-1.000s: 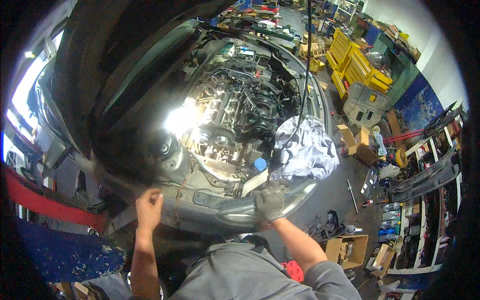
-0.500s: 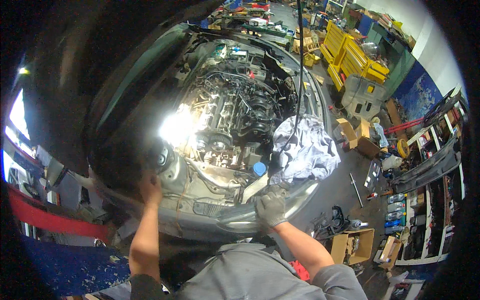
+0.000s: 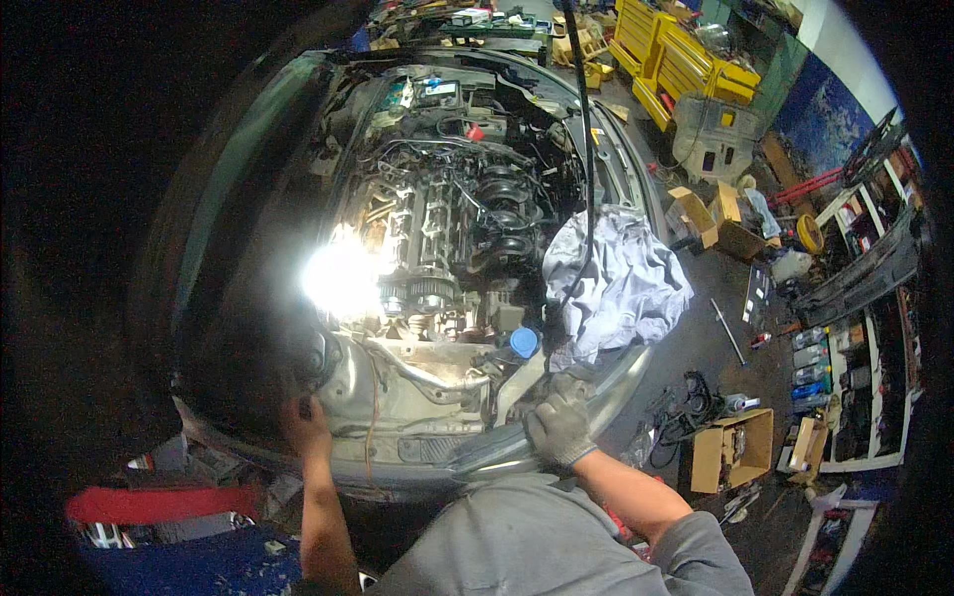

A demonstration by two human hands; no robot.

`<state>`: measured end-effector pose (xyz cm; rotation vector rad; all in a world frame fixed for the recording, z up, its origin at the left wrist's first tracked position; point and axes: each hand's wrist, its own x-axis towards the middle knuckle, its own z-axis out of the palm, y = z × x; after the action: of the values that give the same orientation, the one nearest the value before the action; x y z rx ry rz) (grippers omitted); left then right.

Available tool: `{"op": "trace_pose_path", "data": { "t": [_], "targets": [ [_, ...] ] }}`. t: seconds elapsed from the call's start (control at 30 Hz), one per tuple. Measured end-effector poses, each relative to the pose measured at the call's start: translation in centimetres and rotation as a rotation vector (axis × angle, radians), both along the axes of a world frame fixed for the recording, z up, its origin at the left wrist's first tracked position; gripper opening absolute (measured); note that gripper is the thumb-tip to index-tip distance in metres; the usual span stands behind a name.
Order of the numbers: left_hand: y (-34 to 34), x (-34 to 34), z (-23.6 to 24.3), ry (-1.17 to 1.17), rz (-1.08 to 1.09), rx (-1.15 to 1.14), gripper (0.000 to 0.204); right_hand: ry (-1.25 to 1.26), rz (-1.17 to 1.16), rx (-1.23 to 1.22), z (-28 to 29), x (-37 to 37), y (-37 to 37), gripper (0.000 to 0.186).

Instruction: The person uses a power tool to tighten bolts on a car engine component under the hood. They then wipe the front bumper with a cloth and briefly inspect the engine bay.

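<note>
My right hand, in a grey work glove, rests on the car's edge near the headlight. Its fingers curl around something dark that I cannot make out. My bare left hand is raised by the strut tower, at the dark left side of the engine bay; shadow hides its fingers. Between and beyond both hands lies the opened engine, its camshafts and gears exposed. A blue reservoir cap sits just beyond my right hand. A crumpled pale cloth drapes over the car's right edge.
A bright lamp glares at the engine's left. The dark raised hood looms on the left. A thin black pole crosses the view. Cardboard boxes, a metal bar, shelves and a yellow tool cabinet stand or lie right.
The view has shifted, so the car and both hands appear lower. My left hand stays by the strut tower and my right on the car's edge. The lamp glares as before.
</note>
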<state>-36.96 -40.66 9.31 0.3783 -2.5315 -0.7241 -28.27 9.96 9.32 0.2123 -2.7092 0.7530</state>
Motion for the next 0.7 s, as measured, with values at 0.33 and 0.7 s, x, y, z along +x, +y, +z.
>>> {"op": "trace_pose_path", "data": {
  "t": [0.33,0.7],
  "targets": [
    [-0.4,4.1,0.3,-0.083,0.007,-0.385,0.029,0.082,0.048,-0.038,0.9,-0.5,0.2,0.019],
    [1.6,4.5,1.7,-0.098,0.086,-0.252,0.032,0.08,0.049,-0.015,0.6,-0.7,0.4,0.018]
  ]
}}
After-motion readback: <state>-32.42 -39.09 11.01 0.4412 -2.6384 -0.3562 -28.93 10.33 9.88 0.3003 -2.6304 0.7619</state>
